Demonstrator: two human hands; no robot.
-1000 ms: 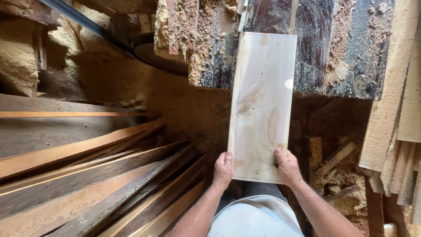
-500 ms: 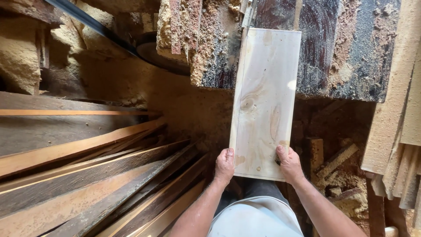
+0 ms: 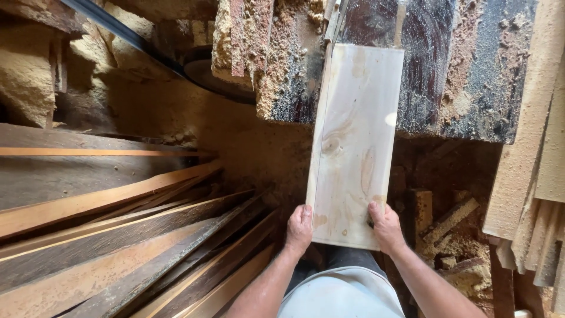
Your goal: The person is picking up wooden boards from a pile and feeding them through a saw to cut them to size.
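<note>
The board (image 3: 353,147) is pale and flat, with a round knot in the middle. I hold its near end with both hands. Its far end lies on the saw table (image 3: 471,70), which is dark and covered in sawdust. The near end sticks out over the gap in front of me.

My left hand (image 3: 299,229) grips the left edge near the corner, with the thumb on top and the fingers curled under. My right hand (image 3: 385,227) grips the right edge the same way. Both hands are closed on the wood, not spread flat.

To do this well, I think I should keep the board straight and level. I should press the same with both hands so it does not twist. My fingers should stay back at the near end, far from the table.

To my left lies a pile of long planks (image 3: 118,235), brown and grey. To my right lean some pale strips (image 3: 529,176). Small wood scraps (image 3: 447,224) lie down low by my right hand. I see no boxes, labels or signs anywhere here.
</note>
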